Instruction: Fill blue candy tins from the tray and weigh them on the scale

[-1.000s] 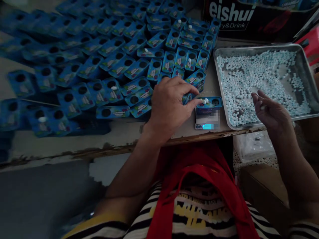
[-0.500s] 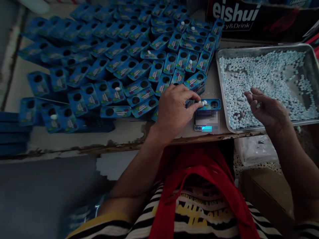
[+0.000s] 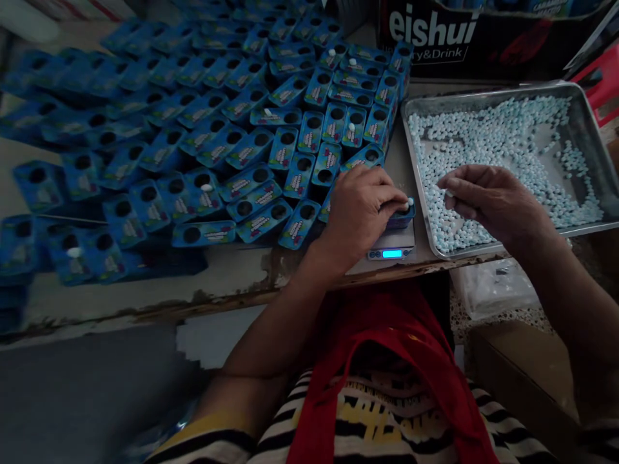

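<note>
A small digital scale [image 3: 393, 245] with a lit blue display sits at the table's front edge. On it lies a blue candy tin [image 3: 400, 219], mostly hidden by my left hand [image 3: 360, 209]. That hand is closed, thumb and finger pinching at a small white candy [image 3: 411, 202] over the tin's top. My right hand [image 3: 496, 200] hovers above the metal tray [image 3: 505, 245], its fingers curled together around a small pale candy [image 3: 449, 193]. Pale blue and white candies [image 3: 483, 142] are spread in the tray.
Rows of blue tins [image 3: 256, 183] with round dark openings crowd the table on the left; a few have a white candy on top. Behind the tray stands a black printed carton [image 3: 445, 45]. A red plastic object [image 3: 602, 90] is at the far right.
The view has shifted a little, so the table appears further left. My right hand has turned over from palm-up to knuckles-up and moved toward the tray's left side. The left hand stays at the tin.
</note>
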Demonstrator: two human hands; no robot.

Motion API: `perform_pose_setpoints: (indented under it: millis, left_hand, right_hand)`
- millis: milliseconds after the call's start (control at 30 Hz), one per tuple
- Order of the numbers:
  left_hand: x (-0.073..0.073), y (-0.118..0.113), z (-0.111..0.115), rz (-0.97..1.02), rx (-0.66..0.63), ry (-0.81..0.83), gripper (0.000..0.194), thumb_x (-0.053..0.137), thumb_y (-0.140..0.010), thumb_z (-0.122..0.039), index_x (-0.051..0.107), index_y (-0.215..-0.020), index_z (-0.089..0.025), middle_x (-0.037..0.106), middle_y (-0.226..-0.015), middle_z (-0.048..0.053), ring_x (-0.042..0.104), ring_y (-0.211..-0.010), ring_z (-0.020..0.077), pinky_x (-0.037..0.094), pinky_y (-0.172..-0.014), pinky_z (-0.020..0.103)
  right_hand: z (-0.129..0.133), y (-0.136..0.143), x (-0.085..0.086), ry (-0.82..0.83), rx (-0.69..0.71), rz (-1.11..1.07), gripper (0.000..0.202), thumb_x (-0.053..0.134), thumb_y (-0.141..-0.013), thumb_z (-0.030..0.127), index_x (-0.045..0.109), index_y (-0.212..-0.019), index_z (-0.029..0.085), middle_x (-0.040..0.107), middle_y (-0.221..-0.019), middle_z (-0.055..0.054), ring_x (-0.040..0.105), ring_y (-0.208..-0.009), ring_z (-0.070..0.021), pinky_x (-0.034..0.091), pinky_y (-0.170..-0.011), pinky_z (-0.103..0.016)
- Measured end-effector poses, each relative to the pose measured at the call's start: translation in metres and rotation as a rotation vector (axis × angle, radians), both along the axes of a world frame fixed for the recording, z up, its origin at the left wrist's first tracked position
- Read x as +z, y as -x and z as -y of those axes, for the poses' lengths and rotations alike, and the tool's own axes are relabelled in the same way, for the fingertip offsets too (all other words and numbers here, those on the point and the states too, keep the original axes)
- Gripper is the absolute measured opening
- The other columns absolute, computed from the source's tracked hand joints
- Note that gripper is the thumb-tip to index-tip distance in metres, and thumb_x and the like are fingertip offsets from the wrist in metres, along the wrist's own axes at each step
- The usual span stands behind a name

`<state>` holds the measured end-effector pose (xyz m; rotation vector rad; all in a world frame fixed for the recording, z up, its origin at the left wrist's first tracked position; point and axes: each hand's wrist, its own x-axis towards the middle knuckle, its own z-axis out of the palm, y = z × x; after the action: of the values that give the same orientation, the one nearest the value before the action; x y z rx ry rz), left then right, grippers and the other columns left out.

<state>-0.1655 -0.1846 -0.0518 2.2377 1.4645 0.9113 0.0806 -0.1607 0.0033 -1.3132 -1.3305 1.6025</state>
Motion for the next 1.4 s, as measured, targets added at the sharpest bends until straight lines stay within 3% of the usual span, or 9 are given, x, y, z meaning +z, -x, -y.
perform_pose_setpoints:
  millis: [133, 267, 400, 500, 700, 933, 1200, 1300, 1400]
  left_hand:
    - [0.000, -0.008, 0.005, -0.024, -0.020, -0.033, 0.012, 0.081, -0.100, -0.021, 0.087, -0.108, -0.029, 0.083, -0.106, 0.004, 0.077, -0.108, 0.0298, 0.062, -0.102, 0.050]
    - [-0.004, -0.001, 0.016, 0.109, 0.046, -0.052, 0.011, 0.081, -0.103, -0.026, 0.085, -0.113, -0.028, 0.086, -0.109, 0.001, 0.080, -0.103, 0.0251, 0.064, -0.098, 0.042]
    - [0.001, 0.024, 0.029, 0.166, 0.152, -0.070, 0.011, 0.073, -0.110, -0.032, 0.083, -0.106, -0.029, 0.086, -0.107, -0.002, 0.081, -0.102, 0.0215, 0.063, -0.094, 0.041]
    - [0.011, 0.047, 0.038, 0.156, 0.239, -0.095, 0.016, 0.071, -0.112, -0.038, 0.082, -0.105, -0.028, 0.086, -0.104, -0.004, 0.080, -0.100, 0.0206, 0.064, -0.093, 0.044]
    - [0.018, 0.071, 0.048, 0.138, 0.279, -0.144, 0.013, 0.074, -0.111, -0.037, 0.081, -0.102, -0.032, 0.086, -0.102, -0.007, 0.079, -0.096, 0.0200, 0.064, -0.088, 0.045]
    - [-0.002, 0.044, 0.027, 0.108, 0.168, -0.103, 0.006, 0.089, -0.097, -0.029, 0.086, -0.103, -0.028, 0.078, -0.109, 0.006, 0.069, -0.112, 0.0318, 0.059, -0.100, 0.053]
    - [-0.010, 0.006, 0.005, 0.040, 0.090, -0.036, 0.010, 0.084, -0.102, -0.034, 0.085, -0.097, -0.026, 0.076, -0.113, 0.009, 0.067, -0.119, 0.0345, 0.056, -0.102, 0.051]
    - [-0.007, 0.008, 0.007, 0.045, 0.113, -0.061, 0.010, 0.082, -0.104, -0.037, 0.085, -0.100, -0.028, 0.076, -0.111, 0.009, 0.067, -0.116, 0.0342, 0.055, -0.102, 0.051]
    - [-0.004, 0.026, 0.015, 0.062, 0.184, -0.169, 0.009, 0.083, -0.103, -0.038, 0.086, -0.100, -0.029, 0.077, -0.106, 0.007, 0.068, -0.107, 0.0325, 0.055, -0.098, 0.051]
  right_hand:
    - [-0.007, 0.030, 0.008, -0.070, 0.132, 0.089, 0.036, 0.103, -0.088, 0.041, 0.074, -0.080, 0.022, 0.063, -0.067, 0.001, 0.050, -0.055, -0.0108, 0.036, -0.046, -0.027]
    - [-0.010, 0.043, 0.008, -0.105, 0.125, 0.119, 0.034, 0.097, -0.094, 0.037, 0.071, -0.077, 0.022, 0.060, -0.067, 0.002, 0.048, -0.054, -0.0102, 0.036, -0.050, -0.028]
    - [-0.008, 0.043, 0.004, -0.115, 0.142, 0.171, 0.033, 0.096, -0.094, 0.039, 0.072, -0.079, 0.022, 0.062, -0.068, 0.001, 0.048, -0.056, -0.0110, 0.035, -0.054, -0.030]
    - [-0.007, 0.040, 0.001, -0.215, 0.155, 0.347, 0.028, 0.088, -0.097, 0.035, 0.074, -0.078, 0.022, 0.061, -0.065, 0.001, 0.048, -0.057, -0.0134, 0.034, -0.057, -0.032]
    - [0.000, 0.043, 0.004, -0.384, 0.254, 0.652, 0.017, 0.082, -0.093, 0.023, 0.077, -0.077, 0.021, 0.066, -0.067, 0.000, 0.057, -0.069, -0.0188, 0.035, -0.067, -0.033]
    - [-0.004, 0.046, 0.011, -0.375, 0.296, 0.642, 0.016, 0.078, -0.099, 0.029, 0.080, -0.085, 0.020, 0.064, -0.067, 0.001, 0.054, -0.065, -0.0170, 0.036, -0.066, -0.033]
    - [-0.003, 0.044, 0.007, -0.563, 0.376, 0.814, 0.016, 0.076, -0.100, 0.031, 0.081, -0.088, 0.021, 0.073, -0.078, -0.003, 0.065, -0.079, -0.0214, 0.040, -0.074, -0.033]
    - [-0.006, 0.041, 0.008, -0.529, 0.365, 0.743, 0.019, 0.077, -0.101, 0.034, 0.081, -0.089, 0.020, 0.070, -0.075, -0.002, 0.063, -0.076, -0.0209, 0.040, -0.072, -0.033]
    - [-0.011, 0.035, 0.008, -0.444, 0.317, 0.658, 0.021, 0.077, -0.102, 0.038, 0.081, -0.093, 0.020, 0.066, -0.071, 0.000, 0.057, -0.068, -0.0180, 0.038, -0.067, -0.033]
